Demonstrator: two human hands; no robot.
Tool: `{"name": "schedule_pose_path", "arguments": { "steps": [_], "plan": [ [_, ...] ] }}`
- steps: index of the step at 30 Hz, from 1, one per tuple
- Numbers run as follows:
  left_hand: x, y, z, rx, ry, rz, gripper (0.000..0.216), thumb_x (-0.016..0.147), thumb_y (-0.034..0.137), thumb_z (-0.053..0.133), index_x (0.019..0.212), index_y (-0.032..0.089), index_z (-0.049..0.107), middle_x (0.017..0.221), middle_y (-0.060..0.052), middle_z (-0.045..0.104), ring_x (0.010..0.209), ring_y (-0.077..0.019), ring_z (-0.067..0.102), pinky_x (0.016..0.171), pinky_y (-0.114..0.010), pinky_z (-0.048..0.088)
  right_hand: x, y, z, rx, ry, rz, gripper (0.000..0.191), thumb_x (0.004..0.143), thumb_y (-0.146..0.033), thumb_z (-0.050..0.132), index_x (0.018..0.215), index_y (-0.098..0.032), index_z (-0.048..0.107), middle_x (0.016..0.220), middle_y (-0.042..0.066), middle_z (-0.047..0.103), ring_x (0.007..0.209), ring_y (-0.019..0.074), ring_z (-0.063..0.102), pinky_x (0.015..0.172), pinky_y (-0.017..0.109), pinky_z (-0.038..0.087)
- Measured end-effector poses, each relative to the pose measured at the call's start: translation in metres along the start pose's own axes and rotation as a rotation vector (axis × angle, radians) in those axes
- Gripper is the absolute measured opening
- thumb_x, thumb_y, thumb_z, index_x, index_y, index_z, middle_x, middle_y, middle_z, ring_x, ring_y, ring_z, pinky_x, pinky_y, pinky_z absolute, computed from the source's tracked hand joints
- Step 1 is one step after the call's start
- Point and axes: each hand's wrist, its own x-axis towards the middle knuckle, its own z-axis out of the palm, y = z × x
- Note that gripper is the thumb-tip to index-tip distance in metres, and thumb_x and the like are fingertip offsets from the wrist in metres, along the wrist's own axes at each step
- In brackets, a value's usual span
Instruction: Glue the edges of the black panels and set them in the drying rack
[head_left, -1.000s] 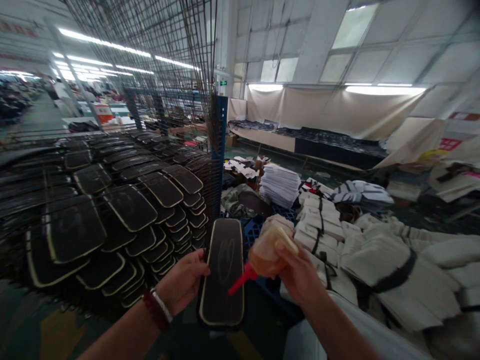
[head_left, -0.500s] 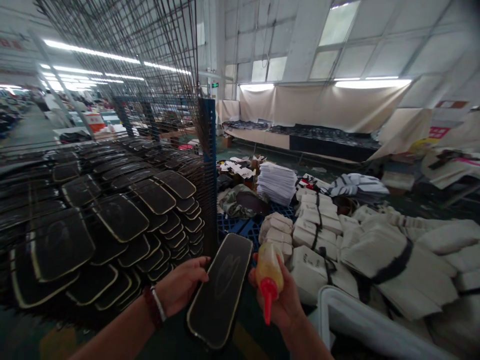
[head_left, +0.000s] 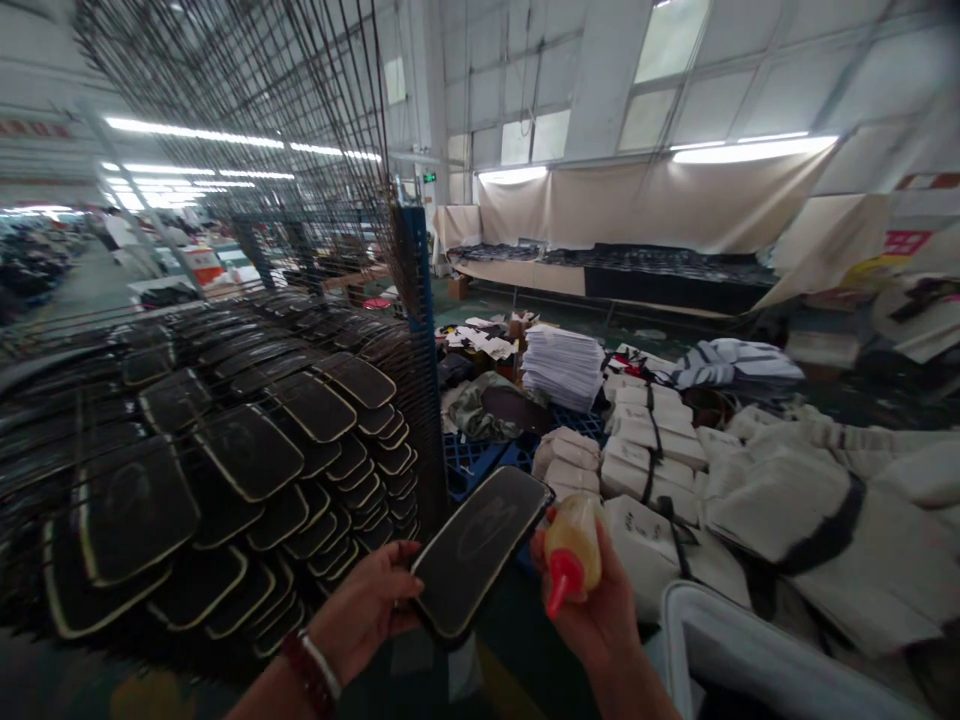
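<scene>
My left hand (head_left: pixel 367 610) grips the near edge of a flat black panel (head_left: pixel 480 545) with a pale trim and a faint oval mark, tilted up to the right. Close beside it, my right hand (head_left: pixel 596 615) is wrapped round a translucent squeeze bottle (head_left: pixel 574 545) of amber liquid with a red nozzle pointing down and left. The nozzle sits just off the panel's right edge, not touching it. A dark bracelet circles my left wrist.
A wire drying rack (head_left: pixel 247 440) full of several identical black panels fills the left. A blue post (head_left: pixel 424 340) stands at its corner. Strapped white bundles (head_left: pixel 652 440) and paper stacks (head_left: pixel 562 365) lie on the right. A white bin rim (head_left: pixel 750 650) is at lower right.
The panel has swung from upright to a slant toward the right. The bottle's nozzle, which pointed at the panel's face, has come away and now points downward.
</scene>
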Motion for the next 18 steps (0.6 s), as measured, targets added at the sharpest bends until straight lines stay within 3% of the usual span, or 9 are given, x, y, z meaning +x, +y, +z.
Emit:
{"name": "schedule_pose_path", "arguments": {
  "steps": [4, 8, 11, 14, 18],
  "plan": [
    [0.012, -0.008, 0.009, -0.149, 0.148, 0.026, 0.032, 0.067, 0.005, 0.062, 0.096, 0.017, 0.057, 0.083, -0.005, 0.074, 0.074, -0.0216, 0.072, 0.068, -0.034, 0.057, 0.006, 0.001, -0.003, -0.031, 0.029, -0.034, 0.041, 0.081, -0.029, 0.091, 0.117, -0.026, 0.071, 0.116, 0.006, 0.072, 0.101, 0.0287, 0.071, 0.072, 0.037, 0.066],
    [0.011, 0.013, 0.021, -0.238, 0.208, 0.124, 0.030, 0.064, 0.002, 0.059, 0.089, 0.018, 0.057, 0.071, -0.002, 0.071, 0.066, -0.0201, 0.070, 0.057, -0.029, 0.055, 0.015, -0.010, 0.010, -0.054, -0.012, 0.018, 0.042, 0.079, -0.030, 0.092, 0.115, -0.024, 0.072, 0.118, 0.009, 0.071, 0.104, 0.0297, 0.069, 0.076, 0.039, 0.066],
    [0.003, 0.051, 0.018, -0.235, 0.275, 0.226, 0.029, 0.064, -0.001, 0.060, 0.086, 0.018, 0.058, 0.065, 0.000, 0.068, 0.056, -0.0191, 0.067, 0.048, -0.027, 0.051, 0.017, -0.023, 0.023, -0.059, -0.057, 0.131, 0.046, 0.078, -0.030, 0.093, 0.117, -0.021, 0.071, 0.131, 0.014, 0.064, 0.109, 0.0282, 0.067, 0.074, 0.034, 0.065],
    [-0.007, 0.105, -0.004, -0.249, 0.359, 0.333, 0.030, 0.064, -0.005, 0.061, 0.085, 0.017, 0.059, 0.067, -0.001, 0.070, 0.055, -0.0190, 0.068, 0.048, -0.027, 0.053, 0.014, -0.034, 0.023, -0.044, -0.054, 0.189, 0.049, 0.079, -0.033, 0.093, 0.120, -0.023, 0.070, 0.149, 0.017, 0.050, 0.112, 0.0235, 0.066, 0.079, 0.028, 0.063],
    [-0.012, 0.185, -0.055, -0.275, 0.502, 0.444, 0.028, 0.069, -0.010, 0.055, 0.081, 0.014, 0.062, 0.066, -0.001, 0.069, 0.052, -0.0161, 0.065, 0.047, -0.024, 0.054, 0.015, -0.047, 0.007, -0.100, 0.169, 0.144, 0.056, 0.066, -0.036, 0.095, 0.117, -0.030, 0.071, 0.143, 0.013, 0.056, 0.102, 0.0252, 0.070, 0.065, 0.028, 0.066]
  ]
}}
